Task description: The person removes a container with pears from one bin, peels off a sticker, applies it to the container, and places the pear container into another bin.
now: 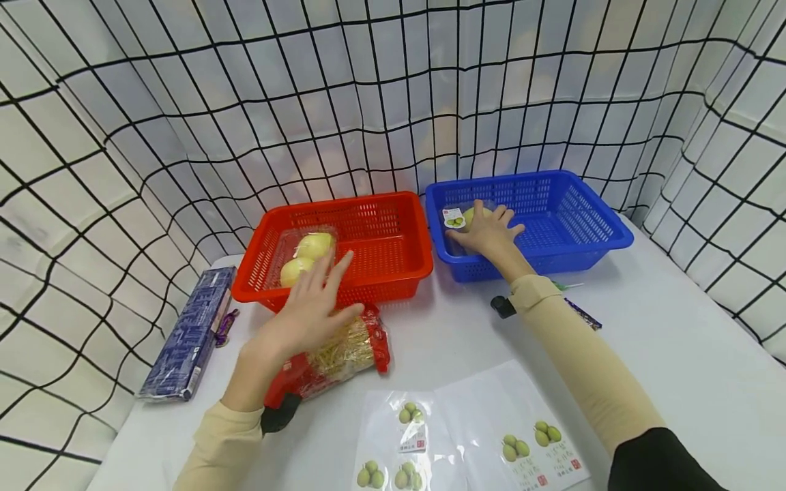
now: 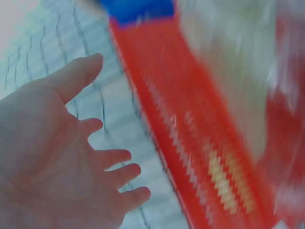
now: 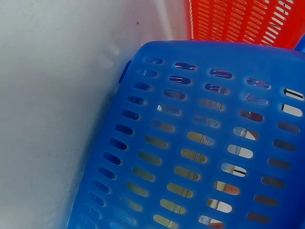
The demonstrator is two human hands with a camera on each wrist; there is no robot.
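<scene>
My right hand (image 1: 489, 235) is over the left end of a blue plastic basket (image 1: 598, 228), fingers spread on or just above a clear pack (image 1: 455, 218) with a fruit label and a pale green round item. Whether it touches the pack I cannot tell. The right wrist view shows only the slotted blue basket wall (image 3: 214, 54), hiding that hand. My left hand (image 1: 307, 307), fingers apart and holding nothing, hovers near the front of a red basket (image 1: 389, 281). A wrapped tray of pale yellow-green round fruit (image 1: 314, 245) lies in that basket. Below the hand is a red-ended bag of noodles (image 1: 353, 351).
At the left lies a long dark blue package (image 1: 190, 334) beside a small purple item (image 1: 226, 327). Clear sheets printed with green fruit (image 1: 411, 443) lie in front. A dark wrapper (image 1: 583, 314) sits by my right sleeve. Black netting (image 1: 381, 109) encloses the table.
</scene>
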